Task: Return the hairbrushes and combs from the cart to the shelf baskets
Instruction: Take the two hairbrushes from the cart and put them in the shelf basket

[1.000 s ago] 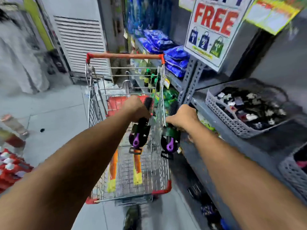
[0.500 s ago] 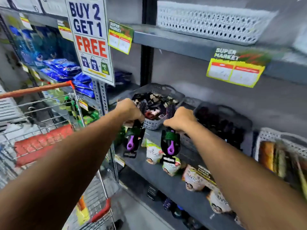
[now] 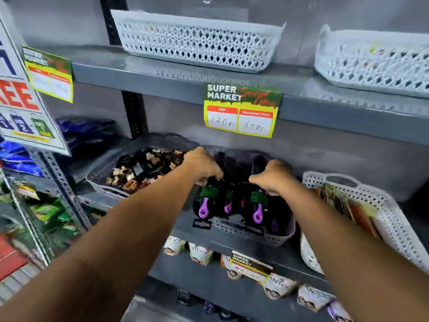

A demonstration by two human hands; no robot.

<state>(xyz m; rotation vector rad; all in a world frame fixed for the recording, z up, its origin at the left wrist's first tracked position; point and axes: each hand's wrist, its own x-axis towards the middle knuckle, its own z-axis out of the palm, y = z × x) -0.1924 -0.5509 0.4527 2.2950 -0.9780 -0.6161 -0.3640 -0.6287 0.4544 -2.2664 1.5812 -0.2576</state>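
My left hand (image 3: 201, 164) grips a black round hairbrush (image 3: 204, 205) with a purple handle and green label, hanging at the left edge of a grey basket (image 3: 255, 237) on the middle shelf. A matching hairbrush (image 3: 257, 209) is gripped in my right hand (image 3: 271, 176), its handle down inside the same basket. More black and purple brushes (image 3: 228, 205) lie in the basket between the two. Both brush heads point towards the shelf back, partly hidden by my fingers.
A grey basket of hair clips (image 3: 141, 168) stands to the left, a white basket of packaged combs (image 3: 355, 205) to the right. Two white baskets (image 3: 197, 40) sit on the upper shelf (image 3: 162, 75). A price tag (image 3: 241, 112) hangs above. The cart's red edge (image 3: 11, 259) shows at far left.
The view has swung from the cart to the shelf. Both hands carried their hairbrushes rightward and forward, down over the grey basket of brushes.
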